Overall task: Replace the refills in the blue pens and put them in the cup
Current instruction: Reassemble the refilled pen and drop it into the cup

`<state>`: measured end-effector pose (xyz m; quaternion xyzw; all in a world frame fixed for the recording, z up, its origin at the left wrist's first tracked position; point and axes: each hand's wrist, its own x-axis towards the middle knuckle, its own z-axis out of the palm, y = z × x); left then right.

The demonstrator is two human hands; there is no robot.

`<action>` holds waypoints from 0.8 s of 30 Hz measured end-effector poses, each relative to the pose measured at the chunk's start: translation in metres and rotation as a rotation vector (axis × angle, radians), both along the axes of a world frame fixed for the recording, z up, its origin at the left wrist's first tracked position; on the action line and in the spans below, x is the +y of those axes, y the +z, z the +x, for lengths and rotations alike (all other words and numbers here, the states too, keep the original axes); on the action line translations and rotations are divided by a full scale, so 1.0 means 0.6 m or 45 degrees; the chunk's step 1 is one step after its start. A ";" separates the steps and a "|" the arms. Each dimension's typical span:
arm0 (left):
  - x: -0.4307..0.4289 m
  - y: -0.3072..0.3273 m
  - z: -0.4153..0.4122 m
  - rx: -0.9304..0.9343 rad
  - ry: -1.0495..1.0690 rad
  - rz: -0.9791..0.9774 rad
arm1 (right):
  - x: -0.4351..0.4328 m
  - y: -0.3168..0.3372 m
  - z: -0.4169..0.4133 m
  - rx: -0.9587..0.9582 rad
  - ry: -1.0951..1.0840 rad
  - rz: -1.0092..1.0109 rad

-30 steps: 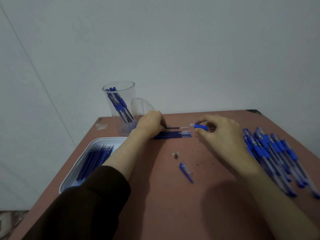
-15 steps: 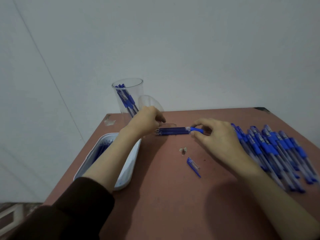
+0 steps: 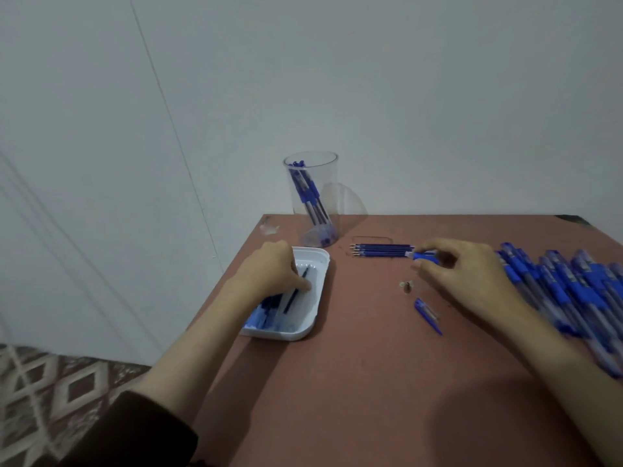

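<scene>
Left hand (image 3: 269,274) reaching down into white tray (image 3: 320,264) at left edge of counter (image 3: 371,382), fingers curled, tips touching a loose dark refill (image 3: 296,293) on the tray floor; not yet lifted, firmness of grip impossible to tell. Refill long axis running near-to-far, slightly tilted right at far end, directly beneath left fingertips. More refills bunched at near end of tray, blurred.

Right hand (image 3: 468,274) resting on counter, thumb and forefinger pinched on a short blue pen part (image 3: 424,256), apparently the grip end of an opened pen. Part pointing left, well apart from the tray.

Coming move, by judgement: bring tray refill rightward to the pinched part, turn its axis from near-far to left-right. Left hand the nearer one for that.

Row of refills (image 3: 382,250) lying left-right on counter, just left of right hand, thin, straight, dark blue with pale tips at left end. Whether these are the spent ones, cannot tell.

Clear cup (image 3: 312,197) upright at far side, just beyond tray, transparent hard plastic, a few finished pens leaning inside. Second clear vessel behind it, tipped.

Pile of blue pens (image 3: 573,291) at right, clear barrels, blue rubbery grips, overlapping. Blue pen cap (image 3: 427,310) and small metal tip (image 3: 407,286) loose on reddish-brown matte counter between hands.
</scene>
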<state>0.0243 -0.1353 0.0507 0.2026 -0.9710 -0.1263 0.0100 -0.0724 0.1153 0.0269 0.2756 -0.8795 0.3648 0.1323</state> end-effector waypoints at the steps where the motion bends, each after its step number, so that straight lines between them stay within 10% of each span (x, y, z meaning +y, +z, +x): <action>1: 0.002 -0.001 -0.002 0.005 0.019 -0.001 | 0.000 0.000 0.000 0.005 0.002 -0.001; 6: 0.007 0.017 -0.002 0.141 0.151 0.165 | 0.001 0.000 0.000 0.006 0.007 0.003; 15: 0.108 0.042 -0.047 0.824 0.071 1.576 | 0.000 -0.002 -0.009 0.020 -0.045 -0.091; 24: 0.154 -0.014 -0.088 1.358 0.276 2.081 | 0.005 0.001 -0.021 0.010 -0.052 -0.122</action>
